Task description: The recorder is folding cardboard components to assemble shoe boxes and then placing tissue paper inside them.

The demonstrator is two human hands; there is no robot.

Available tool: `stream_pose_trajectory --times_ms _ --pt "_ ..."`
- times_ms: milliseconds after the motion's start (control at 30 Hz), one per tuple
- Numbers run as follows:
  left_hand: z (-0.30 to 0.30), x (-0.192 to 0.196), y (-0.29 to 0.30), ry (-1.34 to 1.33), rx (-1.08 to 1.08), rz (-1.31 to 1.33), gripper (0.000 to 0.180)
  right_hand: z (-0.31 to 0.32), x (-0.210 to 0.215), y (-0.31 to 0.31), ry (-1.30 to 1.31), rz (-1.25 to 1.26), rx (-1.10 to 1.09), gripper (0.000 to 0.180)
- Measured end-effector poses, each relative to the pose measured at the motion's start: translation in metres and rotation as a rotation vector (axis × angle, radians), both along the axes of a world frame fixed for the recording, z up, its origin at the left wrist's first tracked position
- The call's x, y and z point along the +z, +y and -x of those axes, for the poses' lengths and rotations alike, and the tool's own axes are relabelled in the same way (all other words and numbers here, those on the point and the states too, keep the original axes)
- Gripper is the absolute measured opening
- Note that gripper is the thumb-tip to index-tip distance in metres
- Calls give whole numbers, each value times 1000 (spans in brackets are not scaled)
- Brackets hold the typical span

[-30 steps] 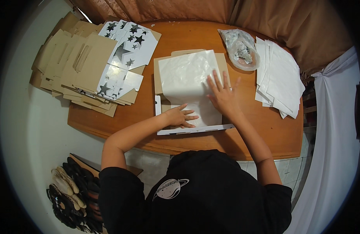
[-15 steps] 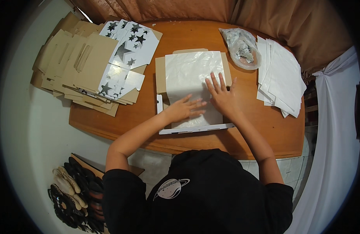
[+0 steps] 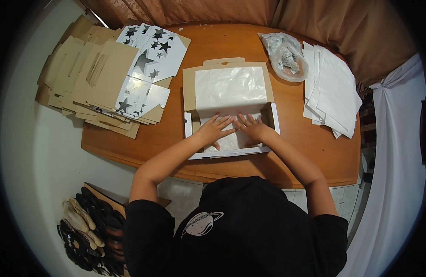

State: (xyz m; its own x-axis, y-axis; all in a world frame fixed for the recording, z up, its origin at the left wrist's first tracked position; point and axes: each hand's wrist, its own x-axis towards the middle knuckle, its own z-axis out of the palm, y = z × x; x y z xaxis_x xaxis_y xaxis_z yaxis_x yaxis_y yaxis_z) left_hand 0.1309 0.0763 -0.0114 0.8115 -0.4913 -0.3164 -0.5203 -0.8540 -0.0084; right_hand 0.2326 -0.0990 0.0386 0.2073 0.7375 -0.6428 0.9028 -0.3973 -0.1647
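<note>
A wooden table (image 3: 323, 159) fills the middle of the scene. At its far left lies a pile of flattened cardboard boxes (image 3: 113, 76), some showing white sides with dark stars. The open box (image 3: 276, 121) sits near the table's near edge, its lid on the far side. To the far right is a stack of white paper (image 3: 333, 90), and left of that a clear plastic bag (image 3: 287, 57). One paper sheet (image 3: 230, 87) covers much of the lid and runs into the box, where the left hand (image 3: 214, 130) and right hand (image 3: 253, 129) rest on it, fingers spread, grasping nothing.
</note>
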Motion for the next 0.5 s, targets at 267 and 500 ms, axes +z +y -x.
stream_pose_trajectory --times_ms 267,500 --pt "-9 -3 3 181 62 121 112 -5 -39 -6 -93 95 -76 80" --pt "-2 5 12 249 140 84 119 2 -40 -10 -253 120 -12 59"
